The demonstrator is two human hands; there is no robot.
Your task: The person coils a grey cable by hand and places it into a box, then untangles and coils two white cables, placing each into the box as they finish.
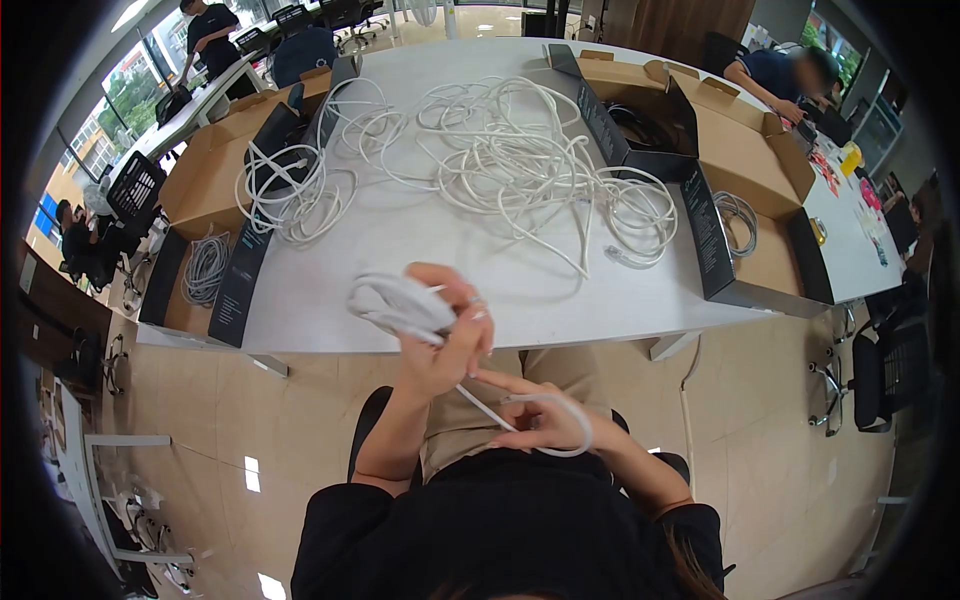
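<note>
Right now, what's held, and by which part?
A white cable: the left hand grips its coils at their near end; the right hand holds its trailing length.

left hand (450, 335) raised with fingers curled, right hand (540, 420) lower near lap, both elbows bent

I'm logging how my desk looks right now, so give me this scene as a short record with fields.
Left hand: holds a coil of white cable
Right hand: at lap level, on a length running from that coil
Left hand position: raised near the table's front edge
Table: white, with loose white cables tangled across it
Near left box: open, grey coil inside
Near right box: open, grey coil inside
</note>
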